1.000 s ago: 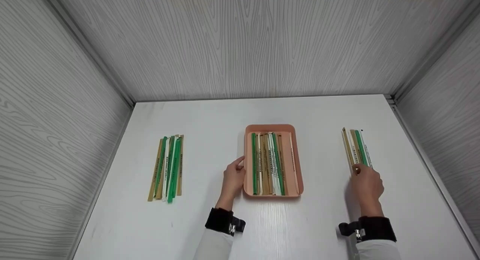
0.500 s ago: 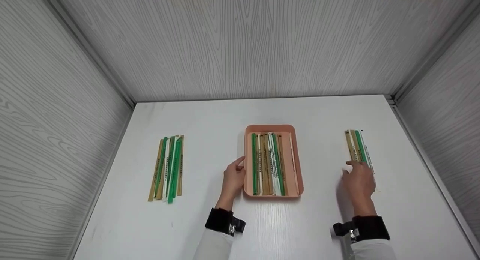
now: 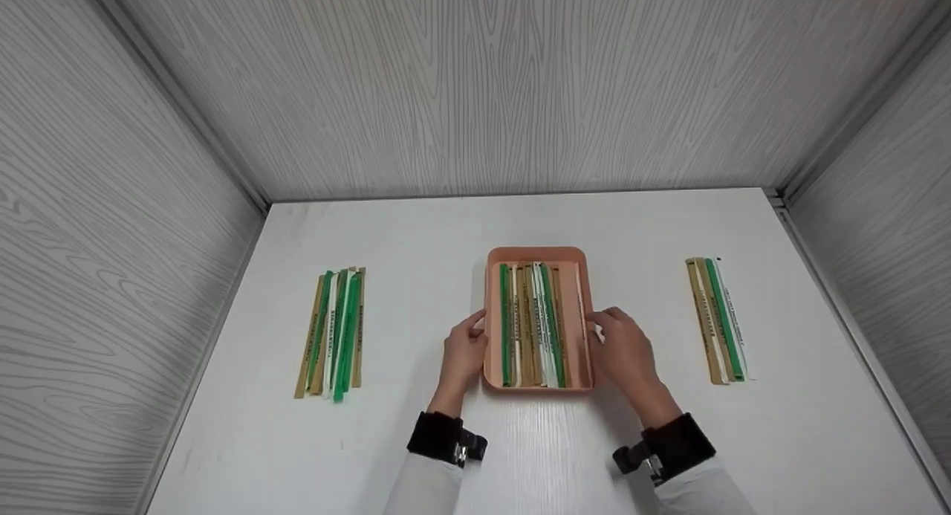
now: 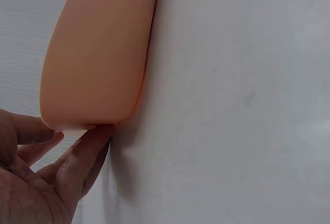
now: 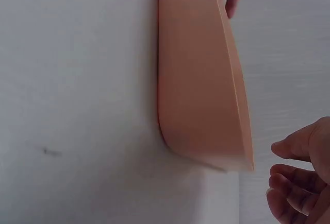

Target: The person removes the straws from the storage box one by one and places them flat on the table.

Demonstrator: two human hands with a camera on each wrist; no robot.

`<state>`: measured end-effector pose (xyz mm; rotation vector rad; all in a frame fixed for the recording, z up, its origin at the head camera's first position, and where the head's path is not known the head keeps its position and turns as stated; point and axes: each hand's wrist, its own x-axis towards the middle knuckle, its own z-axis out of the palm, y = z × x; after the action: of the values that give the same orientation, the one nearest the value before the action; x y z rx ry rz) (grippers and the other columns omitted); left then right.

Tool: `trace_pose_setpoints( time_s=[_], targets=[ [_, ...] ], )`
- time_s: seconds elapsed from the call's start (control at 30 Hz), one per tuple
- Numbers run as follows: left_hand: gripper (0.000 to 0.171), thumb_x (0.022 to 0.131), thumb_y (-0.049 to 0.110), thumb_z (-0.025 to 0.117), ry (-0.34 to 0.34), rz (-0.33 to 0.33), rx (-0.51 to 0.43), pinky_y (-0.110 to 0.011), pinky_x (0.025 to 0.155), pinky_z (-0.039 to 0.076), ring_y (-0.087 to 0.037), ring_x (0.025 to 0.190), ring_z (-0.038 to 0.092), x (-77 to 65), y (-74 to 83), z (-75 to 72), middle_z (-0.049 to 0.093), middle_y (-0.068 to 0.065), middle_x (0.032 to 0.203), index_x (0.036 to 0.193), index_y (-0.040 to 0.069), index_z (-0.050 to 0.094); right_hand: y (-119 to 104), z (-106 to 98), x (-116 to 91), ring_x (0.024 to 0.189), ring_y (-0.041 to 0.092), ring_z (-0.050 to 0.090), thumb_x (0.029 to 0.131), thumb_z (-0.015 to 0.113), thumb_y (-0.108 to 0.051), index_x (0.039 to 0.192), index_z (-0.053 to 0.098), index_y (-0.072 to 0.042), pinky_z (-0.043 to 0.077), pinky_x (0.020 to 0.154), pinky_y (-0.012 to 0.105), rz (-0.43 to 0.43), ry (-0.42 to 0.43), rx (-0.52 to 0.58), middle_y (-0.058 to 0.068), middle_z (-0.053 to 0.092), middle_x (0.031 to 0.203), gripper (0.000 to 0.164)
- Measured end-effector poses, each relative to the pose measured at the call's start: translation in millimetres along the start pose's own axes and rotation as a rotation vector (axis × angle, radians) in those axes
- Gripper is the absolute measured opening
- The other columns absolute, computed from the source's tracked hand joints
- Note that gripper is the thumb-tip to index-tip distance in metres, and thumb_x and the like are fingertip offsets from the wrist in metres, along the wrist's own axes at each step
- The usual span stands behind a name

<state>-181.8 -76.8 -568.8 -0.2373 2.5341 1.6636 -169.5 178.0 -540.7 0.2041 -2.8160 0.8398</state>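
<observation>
A pink tray (image 3: 535, 253) lies on the white table, with a row of green, brown and white wrapped straws (image 3: 527, 325) in it. One white straw (image 3: 579, 288) lies apart along its right wall. My left hand (image 3: 463, 351) holds the tray's left side; in the left wrist view its fingertips (image 4: 105, 130) meet the tray at the rim and the base. My right hand (image 3: 625, 351) is at the tray's right rim in the head view. The right wrist view shows its fingers (image 5: 291, 147) loosely bent beside the tray wall, nothing between them.
A bundle of similar wrapped straws (image 3: 333, 333) lies on the left of the table. A smaller bundle (image 3: 717, 318) lies on the right. Grey wood-grain panels (image 3: 475, 91) enclose the table at the back and both sides.
My right hand has left the right bundle, where the straws now lie closer together, and moved left to the tray's right rim. My left hand stays at the tray.
</observation>
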Motion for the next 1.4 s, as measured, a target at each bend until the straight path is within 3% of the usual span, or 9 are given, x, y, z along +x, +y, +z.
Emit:
trace_pose_setpoints(
  time_s=[0.17, 0.4, 0.67, 1.03, 1.4],
  targets=[
    [0.046, 0.094, 0.001, 0.051, -0.001, -0.013, -0.006, -0.036, 0.075, 0.053, -0.024, 0.088, 0.066, -0.3, 1.4, 0.0, 0.068, -0.015, 0.102, 0.139, 0.007, 0.055, -19, 17, 1, 0.084, 0.023, 0.065, 0.090, 0.065, 0.001, 0.109, 0.071, 0.002, 0.054, 0.069, 0.037, -0.051, -0.125, 0.077, 0.013, 0.065, 0.098, 0.019],
    [0.047, 0.094, 0.001, 0.052, -0.002, -0.018, -0.010, -0.035, 0.074, 0.053, -0.023, 0.088, 0.066, 0.4, 0.0, 0.5, 0.068, -0.015, 0.103, 0.140, 0.007, 0.054, -24, 37, 3, 0.080, 0.025, 0.063, 0.093, 0.057, 0.006, 0.108, 0.069, 0.002, 0.051, 0.064, 0.036, -0.083, -0.239, -0.055, 0.012, 0.061, 0.087, 0.019],
    [0.046, 0.094, 0.001, 0.051, -0.002, -0.013, -0.022, -0.037, 0.076, 0.054, -0.025, 0.091, 0.067, 0.7, -0.8, 0.7, 0.068, -0.017, 0.104, 0.140, 0.006, 0.054, -19, 50, 0, 0.076, 0.026, 0.064, 0.090, 0.061, 0.007, 0.104, 0.069, 0.004, 0.053, 0.062, 0.036, -0.120, -0.204, -0.133, 0.016, 0.061, 0.090, 0.016],
    [0.045, 0.094, 0.000, 0.052, 0.009, -0.023, -0.032, -0.036, 0.076, 0.053, -0.022, 0.089, 0.067, 1.9, -1.6, 2.2, 0.068, -0.014, 0.102, 0.139, 0.007, 0.056, -23, 54, -4, 0.064, 0.027, 0.063, 0.086, 0.064, 0.009, 0.095, 0.066, 0.004, 0.052, 0.051, 0.038, -0.143, -0.144, -0.272, 0.019, 0.061, 0.081, 0.011],
    [0.046, 0.094, 0.000, 0.052, 0.004, -0.045, -0.043, -0.034, 0.074, 0.053, -0.021, 0.087, 0.067, 2.9, -1.1, 2.4, 0.068, -0.015, 0.101, 0.139, 0.007, 0.055, -24, 51, -1, 0.065, 0.031, 0.064, 0.085, 0.064, 0.007, 0.089, 0.065, 0.004, 0.052, 0.053, 0.042, -0.106, -0.151, -0.245, 0.019, 0.061, 0.074, 0.005]
  ],
)
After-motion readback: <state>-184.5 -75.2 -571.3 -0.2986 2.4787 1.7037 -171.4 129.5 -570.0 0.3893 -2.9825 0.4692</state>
